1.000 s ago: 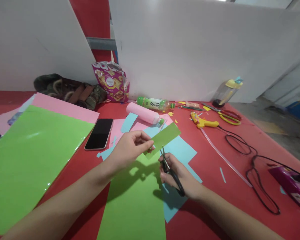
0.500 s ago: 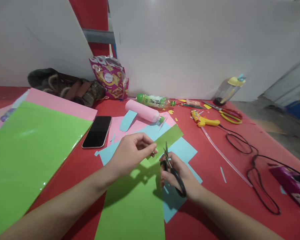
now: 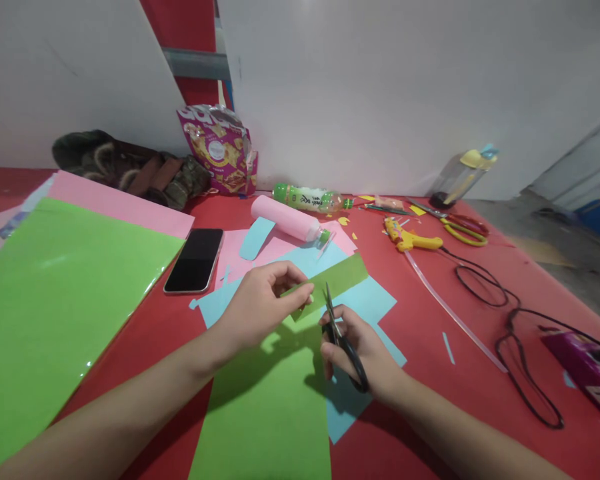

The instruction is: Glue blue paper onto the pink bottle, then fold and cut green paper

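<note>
A strip of green paper (image 3: 343,277) is pinched between the thumb and fingers of my left hand (image 3: 267,300). My right hand (image 3: 363,343) is closed round the black handles of a pair of scissors (image 3: 349,353), whose blades point up at the strip's lower edge. Whether the blades touch the paper I cannot tell. Beneath both hands lies a larger green sheet (image 3: 265,427), over light blue paper (image 3: 375,300) on the red table. Just beyond are a pink-wrapped bottle (image 3: 285,219) and a rounded blue paper piece (image 3: 257,239).
A phone (image 3: 194,260) lies left of the paper, beside a stack of green and pink sheets (image 3: 80,280). At the back are a snack bag (image 3: 220,150) and a green-labelled bottle (image 3: 307,199). On the right lie a yellow glue gun (image 3: 413,239), its cord, and a purple power strip (image 3: 583,370).
The scissors have shifted slightly left, with their tips closer to the green strip. My left hand keeps its pinch on the strip, which has tilted a little.
</note>
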`<state>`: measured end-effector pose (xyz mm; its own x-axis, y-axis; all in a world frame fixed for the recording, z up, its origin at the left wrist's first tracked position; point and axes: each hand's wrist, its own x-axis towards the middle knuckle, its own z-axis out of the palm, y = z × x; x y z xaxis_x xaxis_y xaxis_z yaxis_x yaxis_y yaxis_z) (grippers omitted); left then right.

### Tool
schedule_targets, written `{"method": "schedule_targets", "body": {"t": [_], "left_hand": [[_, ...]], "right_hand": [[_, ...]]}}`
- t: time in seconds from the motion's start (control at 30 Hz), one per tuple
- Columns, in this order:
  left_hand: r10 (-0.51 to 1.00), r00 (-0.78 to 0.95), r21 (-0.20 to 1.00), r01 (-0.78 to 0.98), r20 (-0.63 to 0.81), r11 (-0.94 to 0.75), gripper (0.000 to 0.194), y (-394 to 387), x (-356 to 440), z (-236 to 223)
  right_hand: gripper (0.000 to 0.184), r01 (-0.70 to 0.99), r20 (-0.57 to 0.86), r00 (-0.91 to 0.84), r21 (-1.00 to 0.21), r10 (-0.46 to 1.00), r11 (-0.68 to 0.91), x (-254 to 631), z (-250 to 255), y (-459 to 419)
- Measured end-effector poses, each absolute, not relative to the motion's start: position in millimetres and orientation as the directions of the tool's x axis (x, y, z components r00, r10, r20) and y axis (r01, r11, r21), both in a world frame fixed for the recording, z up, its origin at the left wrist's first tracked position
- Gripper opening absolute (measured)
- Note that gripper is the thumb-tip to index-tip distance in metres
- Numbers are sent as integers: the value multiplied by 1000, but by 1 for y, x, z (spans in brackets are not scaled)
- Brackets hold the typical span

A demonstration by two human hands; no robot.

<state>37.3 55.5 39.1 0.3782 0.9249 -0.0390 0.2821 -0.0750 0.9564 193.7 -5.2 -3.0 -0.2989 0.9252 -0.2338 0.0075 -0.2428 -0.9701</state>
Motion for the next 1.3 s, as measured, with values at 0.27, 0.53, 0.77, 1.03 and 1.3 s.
{"method": "schedule_targets", "body": {"t": [0.27, 0.53, 0.77, 1.03, 1.3], "left_hand": [[886, 461, 871, 449, -36, -198, 23, 54, 40, 38], [878, 473, 847, 492, -66, -201, 28, 52, 41, 36], [886, 458, 850, 491, -68, -189, 28, 50, 41, 40], [893, 448, 837, 504, -43, -213, 29, 52, 39, 39], [889, 457, 825, 510, -22, -242, 30, 51, 39, 39]], "right_hand": [[41, 6, -230, -320, -971, 919, -241, 195, -5, -6], [40, -55, -175, -381, -976, 908, -212, 194, -3, -6], [41, -77, -174, -370, -973, 912, -217, 194, -3, -7], [43, -41, -224, -324, -967, 919, -251, 193, -4, -8], [43, -65, -200, -359, -969, 912, -238, 193, -5, -8]]}}
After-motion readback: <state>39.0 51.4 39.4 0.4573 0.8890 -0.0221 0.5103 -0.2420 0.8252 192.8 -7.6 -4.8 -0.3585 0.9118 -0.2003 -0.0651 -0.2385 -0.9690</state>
